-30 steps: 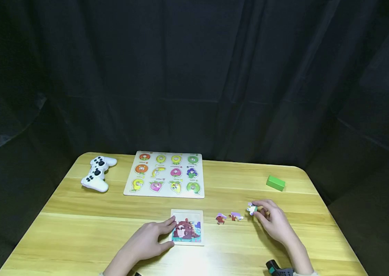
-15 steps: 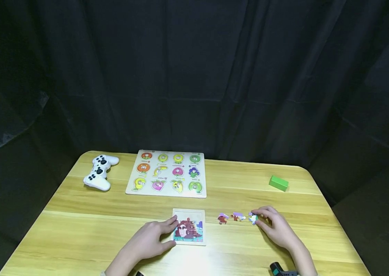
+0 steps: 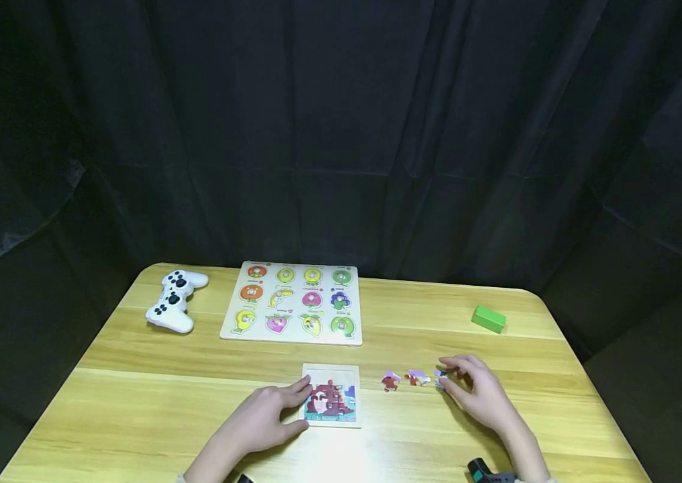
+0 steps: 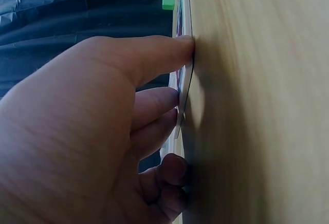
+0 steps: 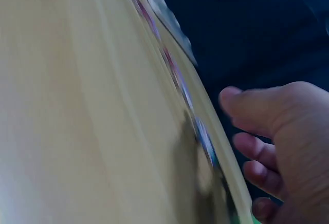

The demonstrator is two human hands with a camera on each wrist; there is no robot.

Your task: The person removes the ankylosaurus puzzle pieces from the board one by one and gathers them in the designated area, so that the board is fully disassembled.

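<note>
My left hand (image 3: 265, 419) holds the left edge of a small square jigsaw tray (image 3: 330, 367), fingertips and thumb at its border. In the left wrist view, the left thumb (image 4: 169, 52) presses at the tray's rim. Red, brown and purple pieces fill part of the tray. My right hand (image 3: 478, 396) hovers over a blue-and-white jigsaw piece (image 3: 440, 380), which it partly hides. A gap shows between thumb and fingers of the right hand (image 5: 280, 142) in the right wrist view, and nothing is between them. Left of it lie a red-and-purple piece (image 3: 391, 381) and another purple-topped piece (image 3: 418, 377).
A fruit peg board (image 3: 290, 308) lies behind the tray. At the far left is a white game controller (image 3: 175, 301), and a green block (image 3: 489, 319) sits at the back right. Dark curtains (image 3: 341, 134) surround the wooden table (image 3: 154, 396).
My right hand lowered the jigsaw piece to the table beside the other two and let it go, its fingers now spread above it. The left hand stays on the tray.
</note>
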